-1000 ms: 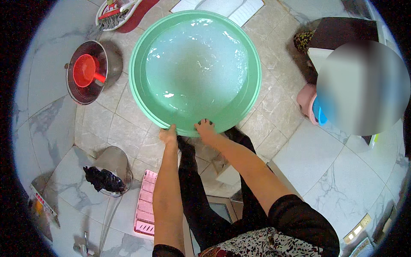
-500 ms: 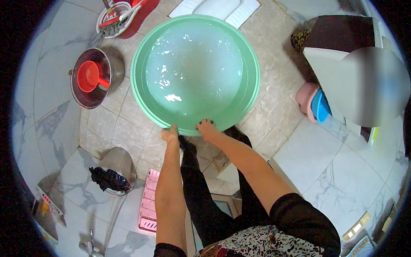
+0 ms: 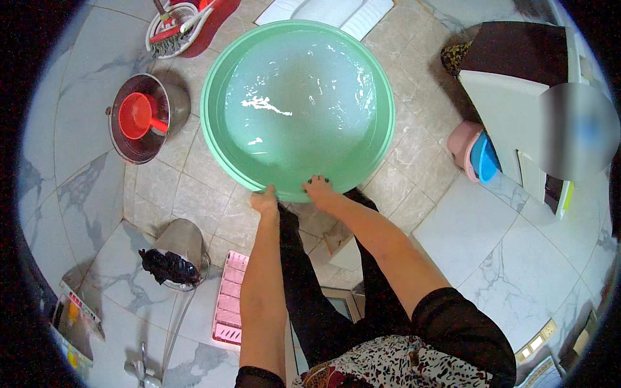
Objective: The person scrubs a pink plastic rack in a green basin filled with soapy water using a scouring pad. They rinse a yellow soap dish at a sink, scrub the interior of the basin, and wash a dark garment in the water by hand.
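A large round green basin [image 3: 212,139] holds cloudy, rippling water [image 3: 297,123] and stands on the tiled floor in front of my legs. On its near rim, left of centre, my left hand [image 3: 264,199] is closed, thumb on top and the other fingers hidden below the edge. A short way to the right, my right hand [image 3: 318,189] grips the same rim, its fingers bent over the inner side. Something small and dark shows by the right fingers; I cannot make out what it is. Both arms reach straight down and forward.
At left stand a metal bucket [image 3: 178,107] with a red dipper [image 3: 135,116], and a bin [image 3: 181,239] with a black bag. A mop bucket [image 3: 152,32] and white squat toilet [image 3: 369,19] lie beyond. Pink and blue buckets [image 3: 482,158] are at right, a pink rack [image 3: 228,297] near my left arm.
The water's ripples and bright reflections have shifted and spread. Both hands keep hold of the rim and appear slightly farther right in the picture, as does the basin.
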Motion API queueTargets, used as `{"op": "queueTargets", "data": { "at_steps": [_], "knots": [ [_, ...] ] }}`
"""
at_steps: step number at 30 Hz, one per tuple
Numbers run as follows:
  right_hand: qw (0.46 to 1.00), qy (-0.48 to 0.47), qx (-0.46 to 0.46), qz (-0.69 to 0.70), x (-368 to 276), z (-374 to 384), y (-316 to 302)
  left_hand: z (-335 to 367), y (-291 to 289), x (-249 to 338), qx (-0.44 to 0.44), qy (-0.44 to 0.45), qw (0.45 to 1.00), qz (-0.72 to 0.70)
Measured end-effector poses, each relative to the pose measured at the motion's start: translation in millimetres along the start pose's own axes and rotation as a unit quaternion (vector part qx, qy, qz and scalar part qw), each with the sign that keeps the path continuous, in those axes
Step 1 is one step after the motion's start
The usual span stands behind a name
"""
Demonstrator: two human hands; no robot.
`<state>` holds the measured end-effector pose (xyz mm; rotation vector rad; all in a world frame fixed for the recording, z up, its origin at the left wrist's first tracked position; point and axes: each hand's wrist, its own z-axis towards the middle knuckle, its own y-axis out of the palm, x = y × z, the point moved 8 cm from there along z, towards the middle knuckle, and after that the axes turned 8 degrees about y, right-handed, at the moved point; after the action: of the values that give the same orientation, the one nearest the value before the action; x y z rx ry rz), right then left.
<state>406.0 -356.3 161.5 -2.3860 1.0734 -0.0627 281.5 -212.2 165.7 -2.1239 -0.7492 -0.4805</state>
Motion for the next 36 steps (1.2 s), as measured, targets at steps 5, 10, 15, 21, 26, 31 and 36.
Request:
{"op": "queueTargets", "data": {
  "at_steps": [5,10,15,21,26,31,36],
  "knots": [
    [1.000,-0.003,-0.007,-0.001,6.0,-3.6,-7.9,-11.3,2.4,7.6,0.034,-0.003,0.997,-0.070],
    [1.000,-0.019,-0.010,0.000,6.3,-8.2,-19.4,-7.4,0.1,14.9,0.029,0.016,0.999,-0.018],
    [1.000,-0.012,-0.028,-0.007,13.2,-14.5,-26.5,-25.1,-1.0,41.6,0.016,-0.056,0.998,-0.004],
    [0.999,-0.018,-0.043,0.008,14.5,-14.7,-29.6,-16.3,2.3,35.8,0.008,-0.041,0.998,0.055],
    [0.998,-0.035,-0.042,0.031,3.9,-16.2,-34.7,6.6,1.5,5.5,0.026,0.000,1.000,0.018],
    [0.999,-0.031,-0.025,-0.005,10.0,-18.6,-38.1,4.8,9.9,1.2,0.034,0.016,0.999,0.013],
    [0.999,-0.028,-0.036,-0.024,0.4,-21.4,-47.6,6.9,-0.7,1.6,0.038,0.000,0.999,-0.004]
  ]
}}
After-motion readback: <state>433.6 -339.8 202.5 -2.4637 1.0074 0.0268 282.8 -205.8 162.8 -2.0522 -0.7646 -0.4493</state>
